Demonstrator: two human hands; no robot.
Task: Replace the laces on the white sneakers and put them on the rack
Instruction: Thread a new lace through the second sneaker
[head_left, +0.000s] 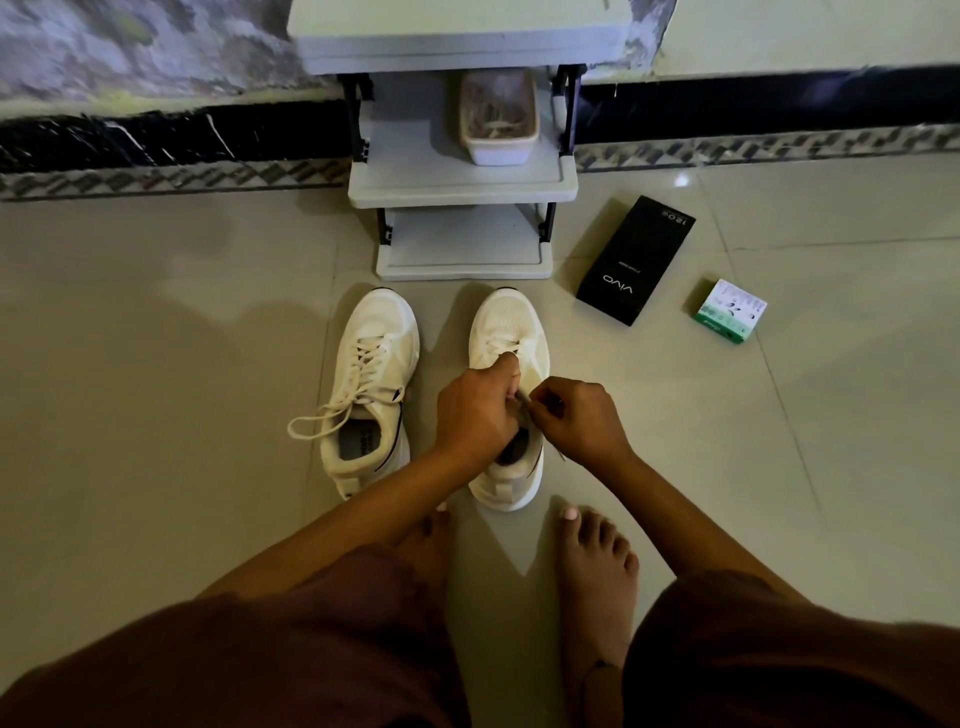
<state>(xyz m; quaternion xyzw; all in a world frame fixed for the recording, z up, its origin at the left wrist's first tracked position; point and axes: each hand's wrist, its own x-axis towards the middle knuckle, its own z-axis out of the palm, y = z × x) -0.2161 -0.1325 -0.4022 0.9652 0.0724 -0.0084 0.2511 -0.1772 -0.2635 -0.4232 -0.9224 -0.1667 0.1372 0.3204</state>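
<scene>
A pale, glossy tiled floor (156, 322) runs up to a dark marbled skirting band and a worn wall, seen from above by a person crouching barefoot in brown clothing. At left of centre stands the left sneaker (371, 384), white, fully laced, its lace ends (311, 423) looping loose over the floor to its left; print on its insole is too small to read. Just behind the pair, a grey plastic shoe rack (462, 187) rises in tiers, its top cut off by the frame edge; a white tub (498, 117) sits on the middle shelf, contents blurred and hard to make out. The right sneaker (506, 332) stands parallel, toe toward the rack, well short of any shelf. Both hands meet over its tongue: the left hand (475, 410) is curled tight around a lace at the upper eyelets, and the right hand (576, 415) pinches a thin darker lace end (524, 402) just beside it. The hands hide most of the shoe's lacing and opening. Further right lies a black box (634, 260) lettered "vivo", with "120W" at its far end. Beyond it rests a small green-and-white carton (730, 310), its writing illegible.
</scene>
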